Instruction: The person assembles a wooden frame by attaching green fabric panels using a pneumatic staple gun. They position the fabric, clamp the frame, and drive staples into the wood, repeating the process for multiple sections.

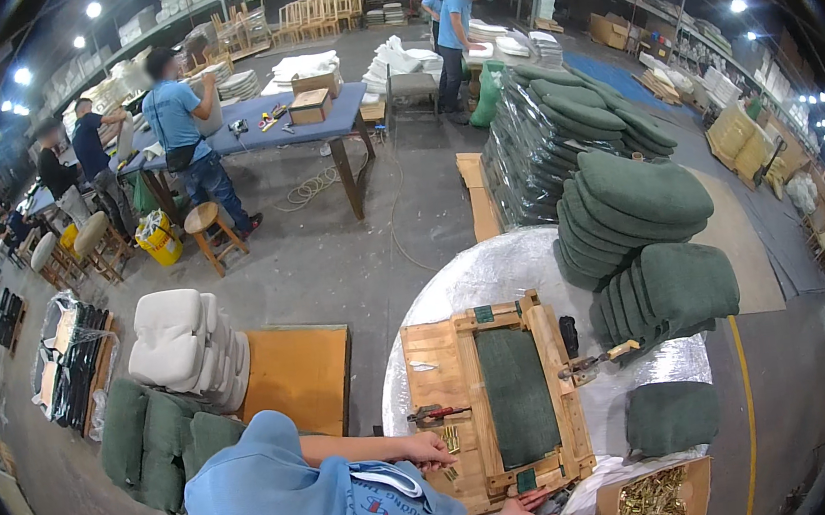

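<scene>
My left hand (431,450) is over the board on the near left side of a wooden frame jig (473,402). Its fingers are drawn together beside several small brass-coloured fasteners (452,438); whatever is between the fingertips is too small to make out. Fingers stretched, my right hand (528,514) lies by the near edge of the jig, close to a cardboard box (703,488) full of brass-coloured fasteners. A dark green upholstered pad (517,392) sits inside the frame. A red-handled toggle clamp (439,413) is on the left board, and another clamp (580,369) is on the right side.
The jig stands on a round, plastic-wrapped table (411,343). Green cushions (638,199) are stacked behind it at right, with one green cushion (671,417) nearer. White cushions (180,337) stand left beside an orange-brown board (299,370). Other people work around a blue table (259,133) farther off.
</scene>
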Demonstrator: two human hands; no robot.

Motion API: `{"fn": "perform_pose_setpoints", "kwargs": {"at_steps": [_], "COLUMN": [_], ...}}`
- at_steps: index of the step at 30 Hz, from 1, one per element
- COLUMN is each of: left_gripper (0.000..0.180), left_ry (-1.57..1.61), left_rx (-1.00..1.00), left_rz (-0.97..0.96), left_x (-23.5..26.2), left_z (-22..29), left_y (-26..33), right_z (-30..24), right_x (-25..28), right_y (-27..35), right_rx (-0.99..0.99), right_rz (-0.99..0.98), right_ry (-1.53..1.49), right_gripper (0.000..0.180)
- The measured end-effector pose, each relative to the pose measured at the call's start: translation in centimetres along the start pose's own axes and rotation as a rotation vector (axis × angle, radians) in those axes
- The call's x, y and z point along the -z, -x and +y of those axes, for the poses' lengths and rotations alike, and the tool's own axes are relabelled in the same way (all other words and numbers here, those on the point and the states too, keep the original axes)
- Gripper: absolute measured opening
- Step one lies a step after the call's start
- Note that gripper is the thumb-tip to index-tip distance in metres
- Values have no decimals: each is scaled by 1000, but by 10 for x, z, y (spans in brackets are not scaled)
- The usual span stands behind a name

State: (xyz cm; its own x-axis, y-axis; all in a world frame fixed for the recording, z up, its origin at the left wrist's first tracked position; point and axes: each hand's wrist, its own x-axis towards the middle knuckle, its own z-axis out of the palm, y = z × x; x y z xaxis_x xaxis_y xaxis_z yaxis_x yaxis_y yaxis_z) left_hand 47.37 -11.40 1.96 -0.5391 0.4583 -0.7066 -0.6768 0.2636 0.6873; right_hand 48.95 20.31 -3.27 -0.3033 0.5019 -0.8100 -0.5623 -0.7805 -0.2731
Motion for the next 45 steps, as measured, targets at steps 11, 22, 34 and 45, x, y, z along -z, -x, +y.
{"fn": "perform_pose_setpoints", "kwargs": {"at_steps": [11, 22, 34, 45], "left_gripper": [33, 31, 23, 20], "left_ry": [-161, 93, 36, -720], "left_rx": [-37, -19, -50, -396], "left_rz": [-313, -297, -98, 389], "left_x": [5, 13, 12, -18], "left_z": [16, -11, -13, 4], "left_y": [7, -9, -3, -48], "right_z": [6, 14, 9, 7], "right_x": [4, 3, 1, 6], "right_y": [-7, -27, -16, -27], "right_rx": [53, 47, 4, 30], "right_rz": [-27, -39, 13, -32], "right_ry": [137, 141, 66, 106], "right_gripper": [85, 85, 83, 83]}}
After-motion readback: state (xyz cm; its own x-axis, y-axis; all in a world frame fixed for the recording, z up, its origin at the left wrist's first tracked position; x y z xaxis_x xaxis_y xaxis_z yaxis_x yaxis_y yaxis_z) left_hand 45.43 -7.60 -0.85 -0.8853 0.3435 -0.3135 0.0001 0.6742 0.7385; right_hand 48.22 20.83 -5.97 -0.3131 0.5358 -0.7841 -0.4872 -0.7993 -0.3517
